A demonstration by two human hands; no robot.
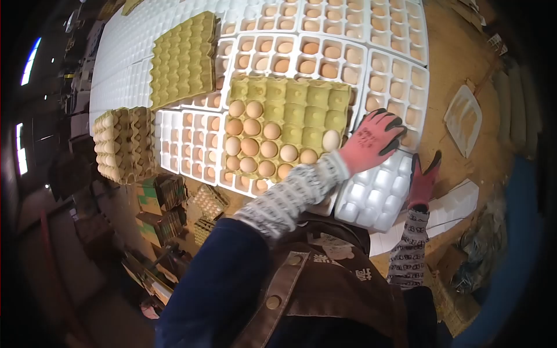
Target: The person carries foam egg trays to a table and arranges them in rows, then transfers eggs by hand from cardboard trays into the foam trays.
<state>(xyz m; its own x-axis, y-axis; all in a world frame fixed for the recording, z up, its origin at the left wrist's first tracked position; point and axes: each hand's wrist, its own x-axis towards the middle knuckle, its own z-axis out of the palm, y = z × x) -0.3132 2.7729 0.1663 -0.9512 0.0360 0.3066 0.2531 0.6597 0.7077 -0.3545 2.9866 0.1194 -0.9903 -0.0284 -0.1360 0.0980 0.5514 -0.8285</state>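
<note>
My left hand [374, 139], in a pink glove with dark fingertips, reaches across to the right. Its fingers curl down over a white foam tray of eggs [395, 90], near the far corner of a foam tray with no eggs showing [374, 194]. What lies under those fingers is hidden. My right hand [424, 181], gloved alike, is beside that tray's right edge with thumb and fingers apart. Left of my left hand, a yellowish pulp egg tray [299, 119] lies on foam trays, with brown eggs [249, 146] in part of it and one paler egg [331, 140] near my wrist.
Another pulp tray [183, 61] lies upside down at the back left. Stacked pulp trays with eggs [119, 145] stand at the left edge. More white foam trays [125, 78] extend leftward. A small foam dish [464, 120] and white strips [449, 211] are on the right.
</note>
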